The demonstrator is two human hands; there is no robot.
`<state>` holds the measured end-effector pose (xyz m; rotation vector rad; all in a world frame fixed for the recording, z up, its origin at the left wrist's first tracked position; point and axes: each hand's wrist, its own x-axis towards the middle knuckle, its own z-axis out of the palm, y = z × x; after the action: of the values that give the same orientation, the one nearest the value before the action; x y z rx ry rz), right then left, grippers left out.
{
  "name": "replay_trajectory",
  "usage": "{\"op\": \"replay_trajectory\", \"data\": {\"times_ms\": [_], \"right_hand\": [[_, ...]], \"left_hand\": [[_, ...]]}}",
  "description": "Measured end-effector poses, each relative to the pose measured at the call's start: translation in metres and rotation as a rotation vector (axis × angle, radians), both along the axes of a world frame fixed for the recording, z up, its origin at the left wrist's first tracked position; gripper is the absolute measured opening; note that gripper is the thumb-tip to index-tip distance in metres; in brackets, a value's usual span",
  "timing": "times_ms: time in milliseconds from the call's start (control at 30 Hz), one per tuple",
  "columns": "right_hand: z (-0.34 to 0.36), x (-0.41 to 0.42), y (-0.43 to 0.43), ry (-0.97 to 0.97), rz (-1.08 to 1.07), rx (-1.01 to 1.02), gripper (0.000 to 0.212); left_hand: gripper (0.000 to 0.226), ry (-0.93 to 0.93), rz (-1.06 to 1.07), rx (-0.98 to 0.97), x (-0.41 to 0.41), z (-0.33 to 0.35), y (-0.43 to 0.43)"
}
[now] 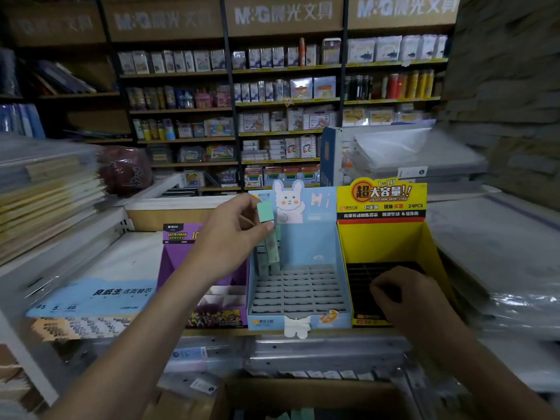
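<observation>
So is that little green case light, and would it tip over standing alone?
Probably light: the left hand holds the green case with a fingertip pinch. Likely stiff: its edges look straight. Being narrow, it may tip; similar cases stand in the blue display's slots.

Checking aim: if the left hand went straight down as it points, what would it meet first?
The left hand, pinching a green case, likely meets the standing cases in the blue box; depth unclear.

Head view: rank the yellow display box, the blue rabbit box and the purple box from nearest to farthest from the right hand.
1. Yellow display box: the right hand reaches into it.
2. Blue rabbit box: next box to the left.
3. Purple box: farthest left.
</observation>
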<state>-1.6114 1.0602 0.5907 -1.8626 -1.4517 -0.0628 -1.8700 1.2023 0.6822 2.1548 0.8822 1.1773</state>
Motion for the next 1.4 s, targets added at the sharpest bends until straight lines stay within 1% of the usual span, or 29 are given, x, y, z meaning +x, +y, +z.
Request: {"op": "replay_trajectory", "data": {"times_ms": [133,300,400,533,667,833,1000,1167,1300,1400], "right_hand": [[-0.002,0.001,0.001,-0.033,-0.003,-0.009,0.012],[-0.002,-0.002,0.003,-0.039,-0.017,-0.014,0.013],[-0.003,-0.002,0.003,-0.050,-0.029,-0.021,0.014],[-0.003,-0.002,0.004,-0.050,-0.032,-0.021,0.013],[-0.004,-0.001,0.003,-0.054,-0.027,-0.021,0.012],[-0.005,0.000,0.004,-0.052,-0.026,-0.008,0.012],[-0.005,0.000,0.005,-0.059,-0.030,-0.013,0.013],[-0.005,0.000,0.005,-0.047,-0.037,-0.005,0.014],[-0.005,-0.001,0.004,-0.053,-0.040,-0.003,0.013],[-0.005,-0.001,0.004,-0.051,-0.041,-0.009,0.014]], "left_hand": [[0.016,0.225,0.127,0.143,0.002,0.006,0.004],[0.028,0.424,0.151,0.262,0.006,0.010,0.003],[0.024,0.498,0.167,0.271,0.009,0.011,0.006],[0.015,0.516,0.176,0.239,0.014,0.012,0.010],[0.009,0.507,0.179,0.289,0.018,0.010,0.015],[0.019,0.557,0.231,0.333,0.020,0.005,0.017],[0.015,0.603,0.260,0.354,0.023,0.006,0.015],[0.016,0.635,0.259,0.322,0.024,0.007,0.016],[0.017,0.615,0.261,0.370,0.026,0.001,0.017],[0.021,0.629,0.286,0.403,0.027,-0.003,0.016]]}}
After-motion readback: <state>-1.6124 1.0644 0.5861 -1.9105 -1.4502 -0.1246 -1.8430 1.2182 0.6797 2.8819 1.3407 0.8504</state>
